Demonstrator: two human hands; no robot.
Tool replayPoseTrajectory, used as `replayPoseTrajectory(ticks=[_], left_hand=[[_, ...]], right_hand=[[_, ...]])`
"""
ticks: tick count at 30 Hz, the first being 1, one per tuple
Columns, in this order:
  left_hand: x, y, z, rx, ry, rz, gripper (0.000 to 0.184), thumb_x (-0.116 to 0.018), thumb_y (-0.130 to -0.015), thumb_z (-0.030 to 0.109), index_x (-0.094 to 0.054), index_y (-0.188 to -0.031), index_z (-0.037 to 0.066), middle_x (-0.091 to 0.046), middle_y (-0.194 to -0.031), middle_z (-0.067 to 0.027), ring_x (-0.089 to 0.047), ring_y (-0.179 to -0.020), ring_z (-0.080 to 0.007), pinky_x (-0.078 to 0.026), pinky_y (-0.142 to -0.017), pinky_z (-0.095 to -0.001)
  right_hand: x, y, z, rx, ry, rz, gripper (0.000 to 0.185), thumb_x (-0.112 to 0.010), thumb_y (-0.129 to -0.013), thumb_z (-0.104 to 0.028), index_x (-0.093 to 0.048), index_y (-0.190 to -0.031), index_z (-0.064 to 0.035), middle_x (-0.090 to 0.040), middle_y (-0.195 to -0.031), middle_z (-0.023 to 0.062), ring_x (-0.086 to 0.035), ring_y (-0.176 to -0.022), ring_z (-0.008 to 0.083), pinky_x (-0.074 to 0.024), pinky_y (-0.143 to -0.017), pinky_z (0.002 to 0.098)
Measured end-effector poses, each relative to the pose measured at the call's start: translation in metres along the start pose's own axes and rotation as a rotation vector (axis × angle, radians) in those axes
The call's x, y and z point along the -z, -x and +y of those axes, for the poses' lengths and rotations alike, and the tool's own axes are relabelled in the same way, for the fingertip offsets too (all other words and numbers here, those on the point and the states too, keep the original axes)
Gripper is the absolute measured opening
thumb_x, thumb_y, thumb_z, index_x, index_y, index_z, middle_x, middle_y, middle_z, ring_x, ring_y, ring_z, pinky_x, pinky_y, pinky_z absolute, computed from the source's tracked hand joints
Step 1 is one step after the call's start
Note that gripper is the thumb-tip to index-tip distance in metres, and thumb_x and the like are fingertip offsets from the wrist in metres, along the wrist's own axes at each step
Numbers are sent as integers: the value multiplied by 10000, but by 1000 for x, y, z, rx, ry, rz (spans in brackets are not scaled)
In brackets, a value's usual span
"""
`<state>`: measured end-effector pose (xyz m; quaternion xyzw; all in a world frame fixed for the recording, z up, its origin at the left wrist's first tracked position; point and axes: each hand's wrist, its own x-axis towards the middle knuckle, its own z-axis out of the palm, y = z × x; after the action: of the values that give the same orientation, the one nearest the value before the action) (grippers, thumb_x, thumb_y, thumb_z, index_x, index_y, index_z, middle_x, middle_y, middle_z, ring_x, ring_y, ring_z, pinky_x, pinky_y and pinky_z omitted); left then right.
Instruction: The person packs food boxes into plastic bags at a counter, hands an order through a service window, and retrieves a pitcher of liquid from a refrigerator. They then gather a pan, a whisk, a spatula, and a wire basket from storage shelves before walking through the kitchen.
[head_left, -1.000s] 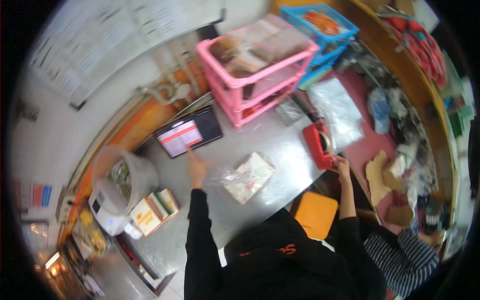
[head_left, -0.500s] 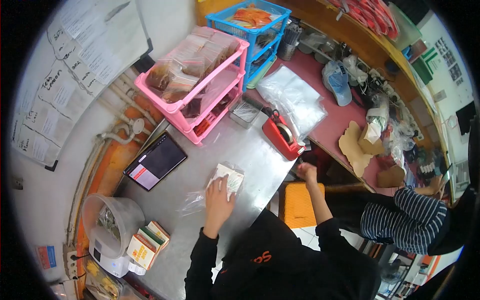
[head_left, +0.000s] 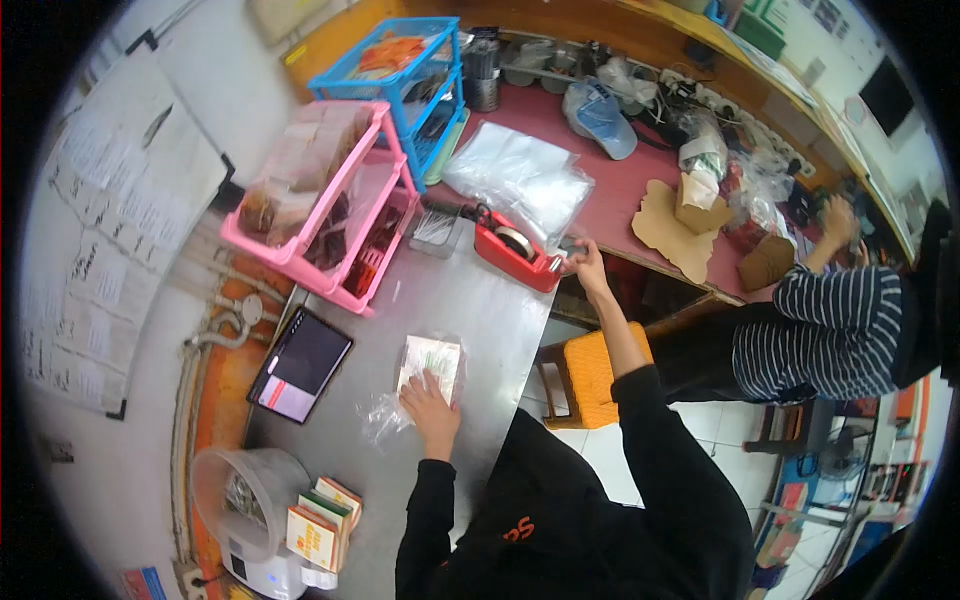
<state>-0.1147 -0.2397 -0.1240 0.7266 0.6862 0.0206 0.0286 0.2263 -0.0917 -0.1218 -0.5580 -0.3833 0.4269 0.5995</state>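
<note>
A white box-like packet with green markings (head_left: 432, 356), in a clear plastic wrapper, lies on the metal table. My left hand (head_left: 430, 405) rests on its near part with fingers spread. Loose wrapper plastic (head_left: 382, 418) sticks out at its lower left. At the table's right edge stands a red tape dispenser (head_left: 512, 262) with a roll of tape (head_left: 514, 241) in it. My right hand (head_left: 590, 268) is at the dispenser's cutter end, fingers pinched on what looks like the clear tape end; the strip itself is barely visible.
A tablet (head_left: 300, 365) lies at left, near small boxes (head_left: 325, 530) and a clear tub (head_left: 250, 500) on a scale. Pink (head_left: 375, 210) and blue racks (head_left: 395, 85) stand behind. Plastic bags (head_left: 520, 175) cover part of the red counter. A person in stripes (head_left: 815, 340) stands at right.
The view has shifted. My right hand has moved up to the dispenser's cutter end from just below it. My left hand stays on the wrapped packet, now nearer its lower edge.
</note>
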Motion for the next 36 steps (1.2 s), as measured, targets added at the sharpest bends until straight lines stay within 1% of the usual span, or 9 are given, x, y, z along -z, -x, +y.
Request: replayPoseTrajectory(ticks=[7,8,9,10,12,16,28,33,36], left_hand=[[0,7,-1,-89,41,192,722,-656,-534,255,-361,-1163,59,-386,-1085,-174,-337,-1037,-348,-219,-914,-474],[5,8,-3,-69,95,141,683,-655,-528,253,-384,-1127,67,-408,-1037,-153,-353,-1010,-326,-237,-891,-460],[10,8,-2,-47,151,94,645,-653,-522,251,-408,-1091,74,-431,-989,-132,-369,-983,-304,-255,-867,-446],[15,12,-1,-81,154,99,645,-653,-522,251,-408,-1091,74,-431,-989,-132,-369,-983,-304,-255,-867,-446],[24,28,3,-148,162,172,590,-649,-515,253,-434,-1037,81,-450,-922,-105,-392,-925,-280,-271,-829,-423],[41,87,29,-282,263,203,555,-641,-515,276,-467,-1002,75,-457,-898,-105,-404,-904,-285,-265,-841,-423],[48,282,270,-1033,476,35,478,-664,-496,224,-526,-937,98,-465,-883,-99,-418,-886,-271,-276,-827,-384],[63,342,365,-1258,519,-97,509,-677,-495,254,-527,-956,99,-468,-888,-100,-421,-895,-277,-285,-819,-384],[67,368,418,-1354,503,-229,517,-677,-510,245,-517,-986,123,-473,-914,-90,-427,-914,-256,-281,-824,-376]], right_hand=[[-5,19,86,-594,193,184,392,-621,-557,6,-437,-903,-14,-515,-829,148,-516,-785,205,-436,-579,372],[-17,37,84,-556,285,243,225,-637,-542,6,-427,-553,-74,-462,-501,31,-409,-398,125,-285,-315,295],[-23,50,110,-507,172,301,270,-654,-544,-16,-398,-485,-81,-470,-490,34,-417,-411,123,-318,-337,307],[-27,74,112,-356,420,240,219,-640,-569,-29,-428,-587,-82,-485,-522,36,-438,-456,120,-343,-377,301],[-27,132,71,-579,86,116,371,-581,-620,-33,-376,-923,-95,-535,-672,41,-477,-590,116,-321,-473,236],[32,226,47,-536,-168,54,349,-544,-705,-59,-340,-987,-84,-581,-716,65,-494,-614,113,-328,-512,223],[332,585,-42,-235,-410,723,353,-551,-680,12,-318,-908,-125,-574,-747,92,-530,-735,153,-380,-676,273],[378,648,-33,-164,-659,1084,335,-534,-694,-5,-314,-915,-127,-567,-751,87,-519,-752,157,-362,-689,272],[414,652,-30,-148,-710,1048,342,-544,-699,0,-309,-913,-127,-584,-766,107,-524,-716,146,-371,-668,254]])
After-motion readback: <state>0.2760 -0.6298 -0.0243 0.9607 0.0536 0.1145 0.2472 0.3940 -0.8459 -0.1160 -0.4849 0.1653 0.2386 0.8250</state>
